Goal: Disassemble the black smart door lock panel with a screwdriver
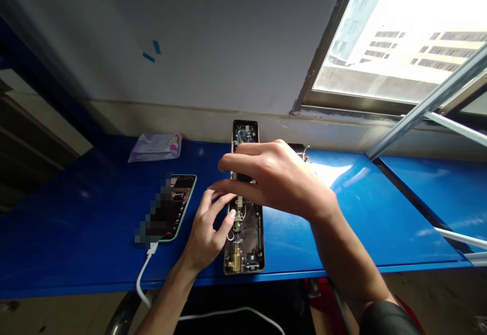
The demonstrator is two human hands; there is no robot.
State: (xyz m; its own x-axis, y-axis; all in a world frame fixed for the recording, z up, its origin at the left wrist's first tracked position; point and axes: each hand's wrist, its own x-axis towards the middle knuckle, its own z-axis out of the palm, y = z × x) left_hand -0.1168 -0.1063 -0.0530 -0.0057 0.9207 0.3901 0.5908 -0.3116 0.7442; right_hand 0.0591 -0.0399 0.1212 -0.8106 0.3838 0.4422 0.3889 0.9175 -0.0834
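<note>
A long, narrow dark housing [253,231] lies with its inside facing up, reaching from the table's front edge toward the wall. Inside it are a circuit board [247,133] at the far end, thin wires and a brass-coloured fitting [236,261] at the near end. My left hand [207,228] is at the housing's left edge, its thumb and a finger apart over the inner parts. Above the middle of the housing is my right hand [277,177], fingers stretched leftward and spread; it hides part of the inside. I see nothing held in either hand.
On the blue table [95,233], a phone [182,203] with a white charging cable [140,274] lies left of the housing. A pale purple packet [155,147] is near the wall. A dark object [299,148] shows behind my right hand. Metal bars [422,109] cross the right side.
</note>
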